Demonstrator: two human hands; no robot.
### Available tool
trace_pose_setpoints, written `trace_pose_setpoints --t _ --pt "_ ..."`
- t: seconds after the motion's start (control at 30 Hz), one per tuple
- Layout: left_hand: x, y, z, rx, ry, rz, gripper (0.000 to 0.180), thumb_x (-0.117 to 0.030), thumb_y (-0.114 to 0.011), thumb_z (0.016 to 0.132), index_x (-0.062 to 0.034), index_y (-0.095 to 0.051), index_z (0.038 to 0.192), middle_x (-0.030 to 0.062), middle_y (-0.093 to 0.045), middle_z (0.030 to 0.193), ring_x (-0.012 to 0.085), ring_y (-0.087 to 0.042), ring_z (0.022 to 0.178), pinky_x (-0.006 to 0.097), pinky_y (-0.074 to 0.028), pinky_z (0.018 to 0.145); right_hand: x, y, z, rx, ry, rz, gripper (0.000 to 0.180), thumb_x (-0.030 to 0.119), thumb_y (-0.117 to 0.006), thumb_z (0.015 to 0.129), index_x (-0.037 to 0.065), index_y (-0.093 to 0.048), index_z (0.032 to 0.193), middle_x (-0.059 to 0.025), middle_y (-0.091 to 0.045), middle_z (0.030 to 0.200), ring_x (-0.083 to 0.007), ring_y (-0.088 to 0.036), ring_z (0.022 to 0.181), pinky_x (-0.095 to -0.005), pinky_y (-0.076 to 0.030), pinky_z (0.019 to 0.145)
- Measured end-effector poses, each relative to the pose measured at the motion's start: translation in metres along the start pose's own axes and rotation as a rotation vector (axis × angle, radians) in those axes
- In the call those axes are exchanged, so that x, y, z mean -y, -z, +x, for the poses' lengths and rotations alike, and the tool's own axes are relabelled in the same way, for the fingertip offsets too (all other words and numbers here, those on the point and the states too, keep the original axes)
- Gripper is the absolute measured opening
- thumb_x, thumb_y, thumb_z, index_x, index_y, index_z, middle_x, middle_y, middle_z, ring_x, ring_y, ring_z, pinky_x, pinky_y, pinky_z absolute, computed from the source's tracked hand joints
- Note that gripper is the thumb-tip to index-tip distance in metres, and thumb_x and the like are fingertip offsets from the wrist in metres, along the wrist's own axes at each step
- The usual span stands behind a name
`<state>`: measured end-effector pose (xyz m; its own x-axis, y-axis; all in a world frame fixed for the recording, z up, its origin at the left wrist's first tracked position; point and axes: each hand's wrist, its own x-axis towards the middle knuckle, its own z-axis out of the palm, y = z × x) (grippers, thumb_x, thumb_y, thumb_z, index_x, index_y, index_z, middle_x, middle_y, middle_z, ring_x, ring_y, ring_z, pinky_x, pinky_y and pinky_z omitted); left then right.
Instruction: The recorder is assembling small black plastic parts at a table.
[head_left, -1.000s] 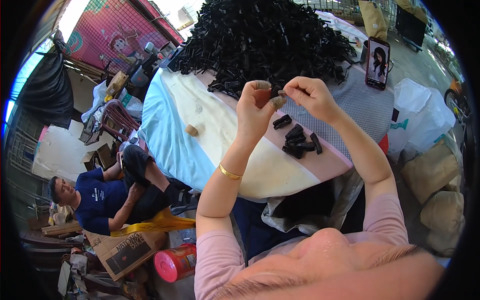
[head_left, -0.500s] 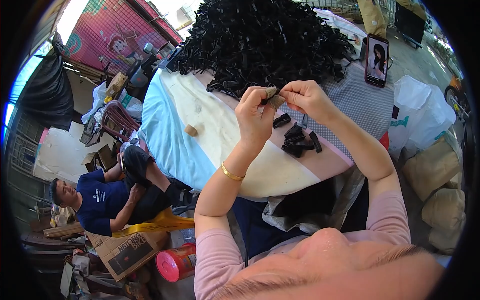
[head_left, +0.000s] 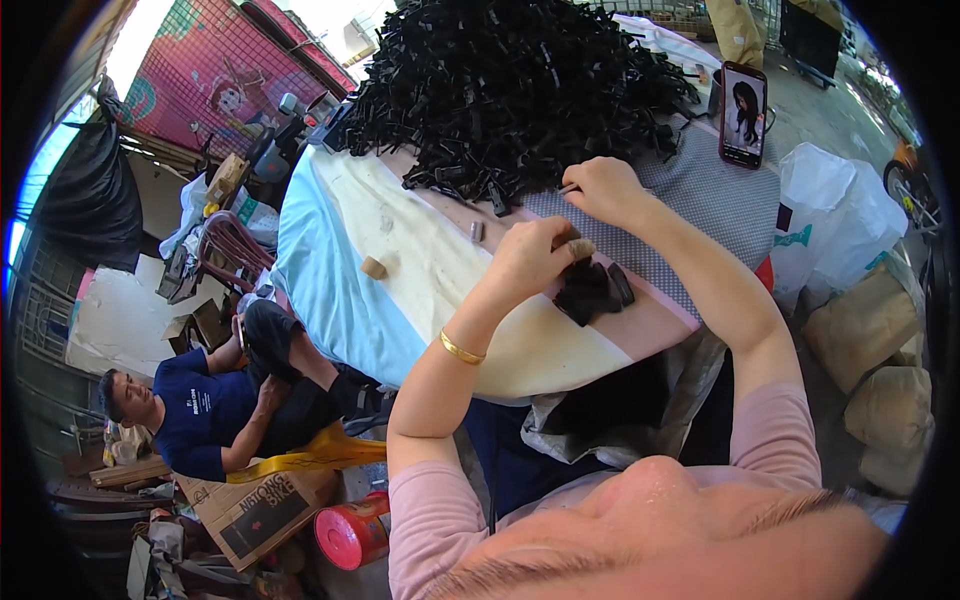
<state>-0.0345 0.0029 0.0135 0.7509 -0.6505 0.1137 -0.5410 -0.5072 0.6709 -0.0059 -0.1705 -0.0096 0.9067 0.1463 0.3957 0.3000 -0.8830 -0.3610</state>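
Note:
A big heap of small black pieces [head_left: 530, 90], perhaps plastic clips, covers the far side of the cloth-covered table [head_left: 430, 290]. Over a smaller cluster of the same black pieces [head_left: 590, 297] at the near right is my left hand [head_left: 535, 258]. Its fingers are closed and point down, a tan wrap [head_left: 578, 249] on one fingertip; what they hold, if anything, is hidden. My right hand [head_left: 610, 190] pinches at the heap's near edge, and a small greyish tip shows between thumb and finger, too small to name.
A tan roll [head_left: 374, 267] and a small grey cylinder [head_left: 477, 231] lie on the cloth. A phone [head_left: 743, 115] stands upright at the far right. White plastic bags [head_left: 835, 220] and brown sacks [head_left: 865, 320] stand right. Someone sits at left [head_left: 215, 405] by a red bucket [head_left: 350, 533].
My hands, together before, have parted. The left has come down and nearer, over the small cluster; the right stays by the heap. The grey cylinder now shows on the cloth.

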Motion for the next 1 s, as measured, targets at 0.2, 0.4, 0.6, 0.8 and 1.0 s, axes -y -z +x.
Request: trace_pose_setpoints --t 0.2,0.4,0.6,0.8,1.0 --pt "0.023 0.007 0.015 -0.1 0.225 -0.394 0.03 -0.026 -0.056 0.086 0.0018 -0.058 0.098 0.0056 -0.061 0.083 0.0141 -0.058 0.072 0.024 -0.048 0.067 0.002 0.008 0.001 -0.013 -0.013 0.34 0.017 0.016 -0.064 0.068 0.003 -0.065 0.08 -0.0128 -0.063 0.072 -0.022 -0.062 0.065 -0.0303 -0.048 0.06" --pt "0.036 0.02 0.019 0.013 -0.005 -1.369 0.042 -0.021 -0.06 0.083 -0.004 -0.045 0.118 0.0094 -0.051 0.113 0.0186 -0.049 0.108 0.034 -0.041 0.091 0.028 0.013 -0.009 0.013 0.185 0.747 0.014 0.006 -0.067 0.069 -0.002 -0.062 0.08 -0.0098 -0.062 0.068 -0.011 -0.056 0.06 -0.0235 -0.045 0.057" --pt "0.035 0.028 0.019 0.09 -0.187 -1.41 0.049 -0.014 -0.063 0.08 -0.0061 -0.043 0.123 0.0141 -0.051 0.118 0.0223 -0.051 0.107 0.036 -0.039 0.094 0.032 0.017 -0.012 -0.056 0.275 0.781 0.015 0.007 -0.068 0.07 -0.002 -0.062 0.081 -0.01 -0.062 0.07 -0.0115 -0.056 0.061 -0.0234 -0.045 0.057" --pt "0.018 0.029 0.013 -0.354 -0.127 -1.052 0.044 0.004 -0.056 0.079 -0.0016 -0.035 0.118 0.0156 -0.057 0.102 0.0218 -0.059 0.089 0.03 -0.046 0.082 0.032 0.029 -0.013 -0.147 0.138 0.783 0.01 0.007 -0.058 0.079 0.0 -0.06 0.087 -0.0008 -0.058 0.068 -0.0051 -0.05 0.06 -0.0185 -0.041 0.055" --pt "0.012 0.016 0.01 -0.334 -0.172 -0.754 0.034 0.005 -0.056 0.08 0.0 -0.034 0.105 0.013 -0.059 0.092 0.0145 -0.058 0.078 0.025 -0.047 0.07 0.03 0.027 -0.011 -0.104 0.056 0.932 0.013 0.011 -0.055 0.083 0.0 -0.061 0.082 -0.0025 -0.057 0.065 -0.0066 -0.049 0.058 -0.0205 -0.04 0.052"
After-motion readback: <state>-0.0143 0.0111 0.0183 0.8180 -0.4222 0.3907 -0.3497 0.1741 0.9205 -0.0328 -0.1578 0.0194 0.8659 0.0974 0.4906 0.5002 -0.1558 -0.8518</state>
